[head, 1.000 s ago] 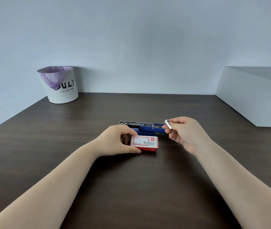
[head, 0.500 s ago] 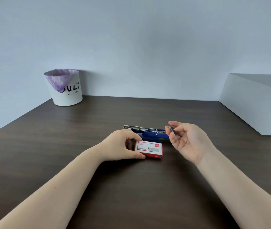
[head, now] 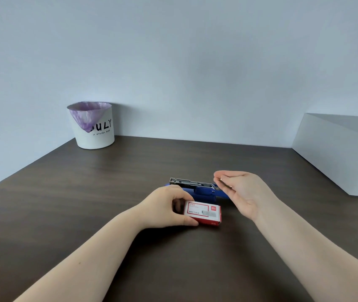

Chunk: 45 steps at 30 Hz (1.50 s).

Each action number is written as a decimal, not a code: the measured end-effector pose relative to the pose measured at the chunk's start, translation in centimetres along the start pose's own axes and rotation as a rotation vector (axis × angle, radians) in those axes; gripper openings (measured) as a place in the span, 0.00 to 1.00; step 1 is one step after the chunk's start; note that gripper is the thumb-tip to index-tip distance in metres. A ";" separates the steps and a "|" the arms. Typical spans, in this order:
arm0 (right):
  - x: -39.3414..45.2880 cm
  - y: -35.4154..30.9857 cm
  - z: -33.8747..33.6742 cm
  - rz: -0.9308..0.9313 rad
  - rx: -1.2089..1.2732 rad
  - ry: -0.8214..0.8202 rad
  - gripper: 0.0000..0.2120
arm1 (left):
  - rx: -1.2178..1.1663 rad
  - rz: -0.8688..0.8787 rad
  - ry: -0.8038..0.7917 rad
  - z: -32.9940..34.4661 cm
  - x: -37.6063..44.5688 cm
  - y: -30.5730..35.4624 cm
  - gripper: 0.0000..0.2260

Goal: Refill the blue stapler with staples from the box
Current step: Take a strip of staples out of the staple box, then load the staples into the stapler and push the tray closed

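Observation:
The blue stapler [head: 204, 192] lies on the dark table with its metal staple track [head: 184, 182] swung open and pointing left. Just in front of it sits the red and white staple box [head: 203, 213]. My left hand [head: 165, 207] grips the box's left end between thumb and fingers. My right hand [head: 243, 192] is turned palm up at the stapler's right end and pinches a short strip of staples [head: 226, 184] between thumb and fingertips. The strip hovers just above the right end of the track.
A white bin [head: 93, 127] with a purple liner stands at the table's back left corner. A large white box [head: 339, 153] sits along the right edge. The wall runs close behind the table.
My right hand has rolled palm up and the staple strip now lies flatter over the stapler's right end. The head has tilted up a little. My left hand stays on the box.

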State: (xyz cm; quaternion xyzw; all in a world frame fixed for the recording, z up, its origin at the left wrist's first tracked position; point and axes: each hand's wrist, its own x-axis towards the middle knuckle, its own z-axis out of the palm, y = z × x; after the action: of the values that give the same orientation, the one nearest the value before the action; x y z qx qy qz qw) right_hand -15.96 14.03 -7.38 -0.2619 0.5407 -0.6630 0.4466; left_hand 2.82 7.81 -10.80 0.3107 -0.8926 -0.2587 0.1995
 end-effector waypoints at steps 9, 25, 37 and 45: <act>0.7 -1.4 1.5 -0.143 -0.384 -0.130 0.11 | 0.023 0.001 -0.113 -1.1 0.0 1.0 0.28; 2.7 -0.7 3.1 -0.236 -0.836 -0.232 0.08 | -0.200 -0.132 0.098 -5.3 0.6 -3.8 0.16; 2.7 0.3 3.3 -0.410 -0.891 -0.405 0.18 | -0.141 -0.156 0.124 -3.6 2.6 -4.9 0.19; 2.8 1.4 3.2 -0.544 -0.928 -0.385 0.17 | -0.126 -0.141 0.092 -3.6 2.1 -5.6 0.18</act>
State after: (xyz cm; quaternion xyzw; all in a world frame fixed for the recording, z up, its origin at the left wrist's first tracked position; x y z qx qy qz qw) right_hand -14.20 9.99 -8.16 -0.6763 0.5975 -0.3875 0.1885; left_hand 5.68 1.42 -10.90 0.3712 -0.8405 -0.3129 0.2407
